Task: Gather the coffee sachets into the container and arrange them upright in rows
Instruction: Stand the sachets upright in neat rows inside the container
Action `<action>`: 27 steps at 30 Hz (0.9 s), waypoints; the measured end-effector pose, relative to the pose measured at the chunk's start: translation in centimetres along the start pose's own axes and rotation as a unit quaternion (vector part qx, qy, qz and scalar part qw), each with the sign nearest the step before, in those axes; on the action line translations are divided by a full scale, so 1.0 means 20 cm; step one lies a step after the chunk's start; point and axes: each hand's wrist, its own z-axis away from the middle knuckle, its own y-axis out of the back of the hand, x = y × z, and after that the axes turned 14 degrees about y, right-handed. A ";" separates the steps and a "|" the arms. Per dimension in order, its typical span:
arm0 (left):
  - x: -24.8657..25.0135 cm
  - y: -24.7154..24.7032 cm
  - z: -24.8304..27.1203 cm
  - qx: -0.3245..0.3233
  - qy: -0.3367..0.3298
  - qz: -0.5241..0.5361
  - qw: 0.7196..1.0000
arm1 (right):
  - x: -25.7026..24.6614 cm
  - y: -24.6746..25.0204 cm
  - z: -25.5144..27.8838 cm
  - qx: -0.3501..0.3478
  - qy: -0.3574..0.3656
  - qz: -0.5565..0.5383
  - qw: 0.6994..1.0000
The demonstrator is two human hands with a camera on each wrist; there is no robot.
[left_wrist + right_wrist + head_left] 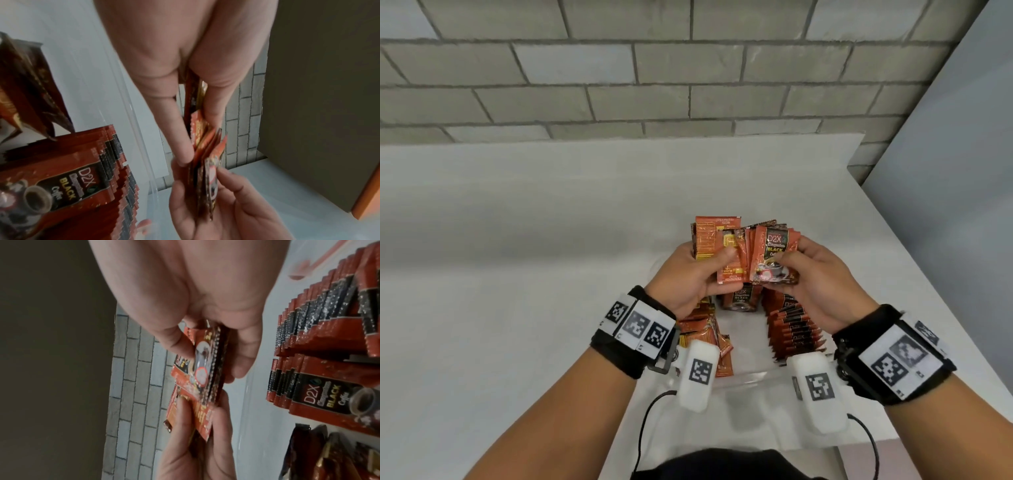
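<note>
Here, sachets [753, 253]: flat, glossy orange foil, fanned.
Hands: left [688, 274] and right [813, 274] both pinch them above the clear container [756, 377].

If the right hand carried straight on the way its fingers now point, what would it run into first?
Most likely the left hand: the right hand points leftward and away, both gripping one fanned bundle of sachets. The sachets are already pinched in its fingers, so the opposite hand comes next; depth is uncertain.
</note>
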 end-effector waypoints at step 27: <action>-0.05 -0.01 -0.04 0.081 -0.075 -0.076 0.991 | -0.04 0.06 0.03 0.068 -0.029 -0.057 0.996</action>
